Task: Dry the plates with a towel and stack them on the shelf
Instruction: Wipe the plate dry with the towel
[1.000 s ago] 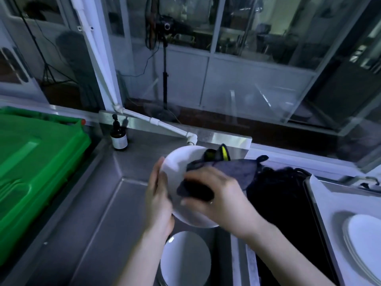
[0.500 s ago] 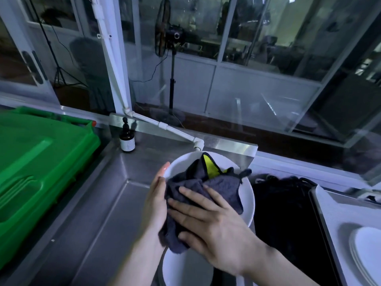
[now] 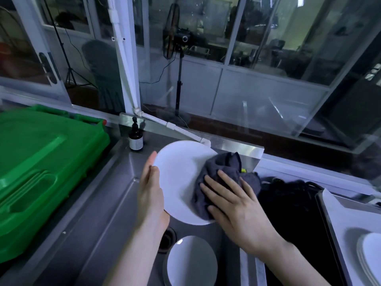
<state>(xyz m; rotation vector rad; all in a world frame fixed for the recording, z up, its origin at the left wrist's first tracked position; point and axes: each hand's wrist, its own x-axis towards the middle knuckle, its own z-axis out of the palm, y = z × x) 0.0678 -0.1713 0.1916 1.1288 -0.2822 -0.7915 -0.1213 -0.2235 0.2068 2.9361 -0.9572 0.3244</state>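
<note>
Plate [image 3: 177, 178], tilted over the sink [image 3: 99, 213], gripped at its left rim by the left hand [image 3: 151, 195]; right hand [image 3: 237, 205], fingers flat, presses the towel [image 3: 222, 168] on its right half; the stack [image 3: 371, 252] lies well to the right, nearer that hand

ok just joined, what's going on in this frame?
A person is drying a white plate over the steel sink. The left grip holds the plate by its left rim, thumb on the face. The right grip, fingers straight, presses a dark towel flat against the plate's right side. Another plate lies in the sink below, and a stack of plates sits at the far right. The held plate is not yet stacked.
</note>
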